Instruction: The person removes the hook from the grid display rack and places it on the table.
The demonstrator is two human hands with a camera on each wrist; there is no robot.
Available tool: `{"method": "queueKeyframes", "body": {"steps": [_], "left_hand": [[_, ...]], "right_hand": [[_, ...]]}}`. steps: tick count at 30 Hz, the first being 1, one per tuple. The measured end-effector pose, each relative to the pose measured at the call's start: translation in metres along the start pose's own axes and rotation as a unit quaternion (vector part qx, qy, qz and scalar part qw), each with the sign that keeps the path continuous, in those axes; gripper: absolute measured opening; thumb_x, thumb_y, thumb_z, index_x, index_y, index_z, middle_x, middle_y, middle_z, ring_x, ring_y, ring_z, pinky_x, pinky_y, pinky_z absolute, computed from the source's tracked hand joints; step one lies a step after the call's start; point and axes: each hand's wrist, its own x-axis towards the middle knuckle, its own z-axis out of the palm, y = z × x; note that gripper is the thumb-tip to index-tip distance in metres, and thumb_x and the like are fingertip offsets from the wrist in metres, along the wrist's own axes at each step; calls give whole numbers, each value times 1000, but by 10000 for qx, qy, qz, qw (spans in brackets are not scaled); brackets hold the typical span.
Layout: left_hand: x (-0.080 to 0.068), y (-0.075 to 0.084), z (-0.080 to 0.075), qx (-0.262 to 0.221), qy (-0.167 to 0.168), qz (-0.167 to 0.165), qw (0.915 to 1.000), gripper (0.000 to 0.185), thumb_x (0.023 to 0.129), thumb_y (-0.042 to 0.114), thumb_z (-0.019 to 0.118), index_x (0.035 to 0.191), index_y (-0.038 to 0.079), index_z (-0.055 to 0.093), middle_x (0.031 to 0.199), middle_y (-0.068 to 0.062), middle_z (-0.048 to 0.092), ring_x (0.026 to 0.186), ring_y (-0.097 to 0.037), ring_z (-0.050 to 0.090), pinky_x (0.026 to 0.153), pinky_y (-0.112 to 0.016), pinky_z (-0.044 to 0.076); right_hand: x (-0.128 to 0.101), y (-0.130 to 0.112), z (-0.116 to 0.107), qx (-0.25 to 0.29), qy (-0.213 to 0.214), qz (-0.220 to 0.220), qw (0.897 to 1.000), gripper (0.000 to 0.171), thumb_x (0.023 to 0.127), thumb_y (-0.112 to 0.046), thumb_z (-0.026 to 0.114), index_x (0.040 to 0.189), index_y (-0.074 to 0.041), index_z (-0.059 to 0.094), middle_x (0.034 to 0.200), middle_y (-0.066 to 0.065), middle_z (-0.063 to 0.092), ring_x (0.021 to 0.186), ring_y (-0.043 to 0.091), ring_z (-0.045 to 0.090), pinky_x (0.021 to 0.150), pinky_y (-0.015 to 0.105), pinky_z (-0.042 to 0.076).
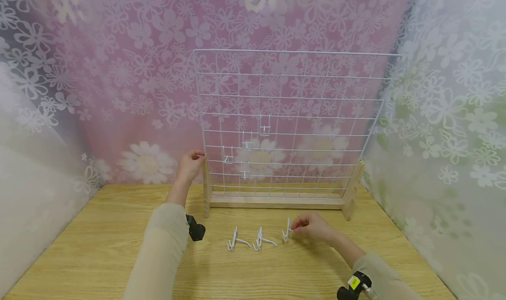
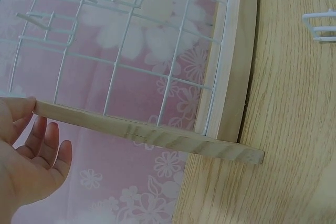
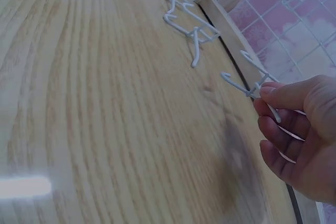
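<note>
Table (image 1: pixel 99 243) with wood grain bears an upright white wire grid (image 1: pixel 293 133) in a wooden stand (image 1: pixel 276 203). The left hand (image 1: pixel 189 164) pinches the top of the left post (image 2: pixel 147 135), lower fingers loosely bent. The right hand (image 1: pixel 315 226), well apart, pinches a white hook (image 3: pixel 251 93) before the grid; two loose hooks (image 1: pixel 235 238) lie left of it.
</note>
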Motion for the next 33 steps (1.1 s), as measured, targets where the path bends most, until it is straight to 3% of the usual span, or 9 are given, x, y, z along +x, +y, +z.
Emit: {"method": "queueKeyframes", "body": {"steps": [17,26,33], "left_hand": [[2,0,-1,10,-126,-59,9999,27,95,16,52,115,0,58,115,-20,50,105,-32,47,85,-43,40],[1,-1,-1,-10,-56,-34,10000,25,94,15,54,113,0,59,110,-19,51,100,-30,47,80,-39,40],[-1,-2,-1,12,-79,-16,10000,25,94,15,53,113,-1,58,111,-20,51,102,-32,47,82,-42,40]], "right_hand": [[2,14,12,104,-184,134,9997,11,84,-1,63,91,6,66,86,12,65,62,9,46,53,23,39],[2,18,13,172,-230,231,9993,12,82,-7,68,90,2,68,77,1,62,58,7,44,51,21,36],[3,18,16,145,-227,250,9993,10,82,-5,68,89,2,68,77,2,62,59,9,44,51,22,37]]}}
